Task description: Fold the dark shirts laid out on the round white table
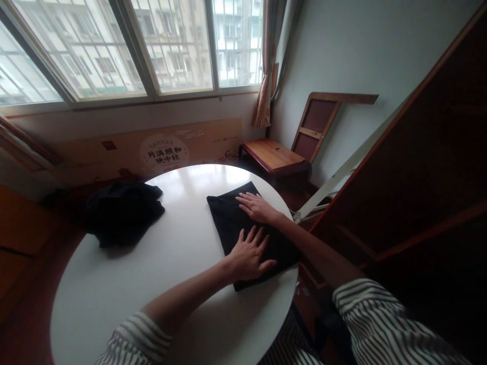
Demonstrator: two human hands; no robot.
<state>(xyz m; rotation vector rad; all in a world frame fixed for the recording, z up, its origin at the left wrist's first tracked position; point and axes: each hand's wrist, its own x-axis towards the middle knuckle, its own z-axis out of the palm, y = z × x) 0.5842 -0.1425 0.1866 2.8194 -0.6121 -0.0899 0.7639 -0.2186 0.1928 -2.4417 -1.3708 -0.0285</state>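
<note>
A black folded cloth [224, 213], perhaps a garment, lies flat on the right side of a round white table [182, 284]. My left hand [249, 256] rests palm down on its near part, fingers spread. Farther up the cloth, my right hand [257, 207] also lies flat with its fingers stretched out. Neither hand grips anything. On the table's left side sits a crumpled heap of black cloth [124, 215], apart from both hands. How the flat cloth is folded cannot be made out in the dark fabric.
A low wooden stool or bench [276, 154] stands beyond the table, near a leaning wooden frame [317, 124]. To the right rises a large dark wooden panel [411, 187] with a metal strut [327, 187]. Barred windows [175, 45] and a printed banner [163, 147] line the far wall.
</note>
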